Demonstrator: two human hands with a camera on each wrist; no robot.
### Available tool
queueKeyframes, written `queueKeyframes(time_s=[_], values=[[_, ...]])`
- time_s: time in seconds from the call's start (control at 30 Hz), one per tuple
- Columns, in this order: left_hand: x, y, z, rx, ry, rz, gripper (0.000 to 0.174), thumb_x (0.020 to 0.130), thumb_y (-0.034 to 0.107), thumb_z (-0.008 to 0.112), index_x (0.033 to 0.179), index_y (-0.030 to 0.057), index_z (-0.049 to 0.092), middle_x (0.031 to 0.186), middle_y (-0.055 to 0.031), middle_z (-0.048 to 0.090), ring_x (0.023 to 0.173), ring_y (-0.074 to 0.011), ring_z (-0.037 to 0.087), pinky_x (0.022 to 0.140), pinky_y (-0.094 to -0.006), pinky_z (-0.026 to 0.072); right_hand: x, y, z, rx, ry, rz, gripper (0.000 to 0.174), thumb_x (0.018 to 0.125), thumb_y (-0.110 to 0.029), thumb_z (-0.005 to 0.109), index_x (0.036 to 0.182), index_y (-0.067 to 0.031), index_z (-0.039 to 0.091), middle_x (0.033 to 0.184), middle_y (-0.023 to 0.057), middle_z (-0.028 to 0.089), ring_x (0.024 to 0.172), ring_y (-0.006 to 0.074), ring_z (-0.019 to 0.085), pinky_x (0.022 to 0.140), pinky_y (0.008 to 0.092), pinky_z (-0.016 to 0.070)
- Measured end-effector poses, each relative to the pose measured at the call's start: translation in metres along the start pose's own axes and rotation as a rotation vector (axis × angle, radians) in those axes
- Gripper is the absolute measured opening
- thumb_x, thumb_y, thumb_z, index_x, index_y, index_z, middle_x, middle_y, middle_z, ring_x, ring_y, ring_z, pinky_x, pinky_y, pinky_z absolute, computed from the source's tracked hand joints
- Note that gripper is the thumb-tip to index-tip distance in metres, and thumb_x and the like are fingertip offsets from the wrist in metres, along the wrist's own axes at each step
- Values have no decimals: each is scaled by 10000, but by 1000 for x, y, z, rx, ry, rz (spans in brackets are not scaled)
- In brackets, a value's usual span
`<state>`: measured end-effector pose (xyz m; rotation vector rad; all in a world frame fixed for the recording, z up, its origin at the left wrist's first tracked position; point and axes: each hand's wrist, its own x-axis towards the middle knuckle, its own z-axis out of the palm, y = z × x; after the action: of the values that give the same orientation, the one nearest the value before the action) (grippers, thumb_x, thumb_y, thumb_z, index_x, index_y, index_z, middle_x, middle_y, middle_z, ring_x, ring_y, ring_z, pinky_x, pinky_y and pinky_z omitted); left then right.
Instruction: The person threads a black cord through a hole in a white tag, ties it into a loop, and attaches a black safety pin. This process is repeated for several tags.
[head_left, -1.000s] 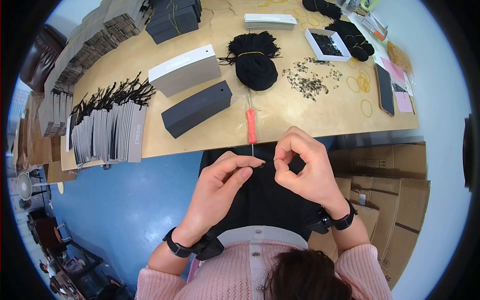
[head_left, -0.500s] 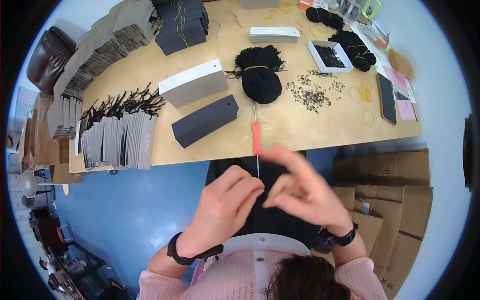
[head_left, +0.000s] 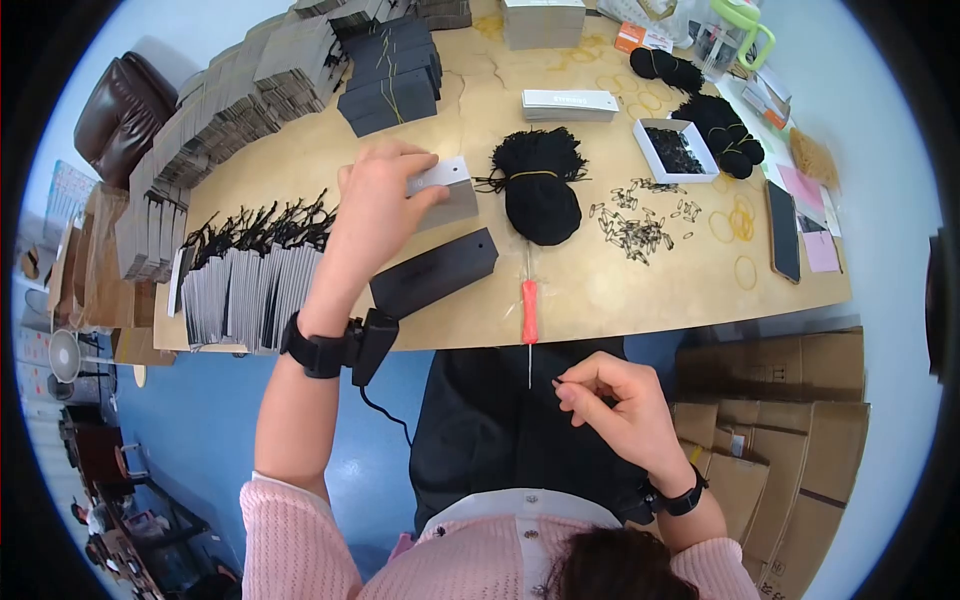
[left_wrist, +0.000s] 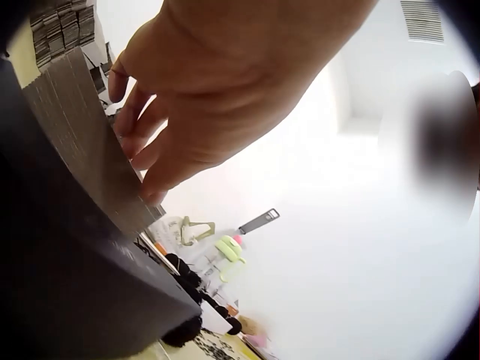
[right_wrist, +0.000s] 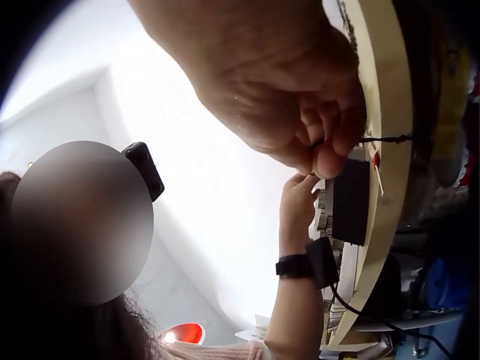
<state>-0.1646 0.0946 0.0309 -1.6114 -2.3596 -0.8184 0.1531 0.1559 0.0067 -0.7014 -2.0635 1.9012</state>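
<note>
In the head view my left hand is over the stack of white-topped tags, its thumb and fingers spread at the top. The left wrist view has the fingertips right at the upper edge of the stack. Over the lap, my right hand pinches something small and dark between thumb and index finger. From those fingers a thin black cord trails in the right wrist view. A block of dark tags lies just below the left wrist. The red-handled tool juts its thin metal shaft past the table edge.
A bundle of black cords lies mid-table. To its right are scattered small pins and a white box of dark pieces. Corded grey tags stand in a row at the left. A phone lies at the right.
My hands were together over the lap; the left has since moved up and left to the white-topped stack. The right has stayed over the lap, its thumb and index finger now pinched together.
</note>
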Motion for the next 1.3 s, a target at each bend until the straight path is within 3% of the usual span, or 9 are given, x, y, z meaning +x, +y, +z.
queueKeyframes(time_s=[0.03,0.17,0.3,0.47,0.67,0.9,0.97,1.07,1.3], values=[[4,-3,0,-93,-143,-115,335,804,127,770,1113,10,712,1160,-138,676,1050,-320,634,921,-385,490,-1,-2,-1,-3,12,12,96,940,-82,684,922,11,674,718,30,652,602,67,613,558,214,460],[2,1,-6,-173,-92,-125,294,788,121,783,1053,4,729,1138,-150,690,1024,-320,651,923,-377,492,-6,3,-4,-30,7,10,88,936,-79,687,921,7,676,732,30,654,606,71,619,561,214,462],[-7,21,-25,-97,20,-45,282,738,116,811,992,16,739,1019,-131,708,972,-306,651,870,-373,493,-6,5,-4,-25,-1,-2,89,939,-79,682,921,8,673,756,30,658,617,73,626,563,215,462],[-38,41,-19,-69,-124,21,278,703,119,825,952,27,742,941,-102,708,930,-291,636,814,-377,478,-8,7,-3,-6,3,-19,90,939,-78,683,921,9,673,758,33,657,618,74,626,563,215,461],[-44,39,-8,-70,-190,-96,298,710,177,809,957,27,736,926,-90,706,959,-296,626,875,-393,448,-12,6,0,-7,-19,5,88,937,-79,686,923,7,673,733,35,660,611,74,623,563,213,457],[-45,39,-5,-55,-125,-62,268,702,149,790,933,28,727,936,-84,701,966,-289,613,896,-391,440,-16,6,3,-19,-31,11,73,928,-76,693,924,-5,675,731,32,664,613,75,626,565,217,459],[-48,45,-10,-16,1,17,267,700,129,785,942,38,721,945,-76,696,975,-285,608,907,-384,437,-17,6,3,-30,-39,13,73,928,-77,694,925,-7,675,730,31,665,616,76,629,567,217,460],[-57,52,-13,-48,43,3,265,703,111,780,951,44,718,944,-73,691,961,-281,615,904,-373,438,-18,7,2,-32,-38,23,74,927,-78,695,924,-7,675,729,31,664,614,73,620,565,219,457],[-55,34,-5,-177,-10,-23,263,700,70,778,949,17,713,935,-81,692,896,-247,658,829,-329,488,-18,7,3,-32,-49,17,75,925,-76,697,924,-5,672,718,25,655,612,68,611,567,219,455]])
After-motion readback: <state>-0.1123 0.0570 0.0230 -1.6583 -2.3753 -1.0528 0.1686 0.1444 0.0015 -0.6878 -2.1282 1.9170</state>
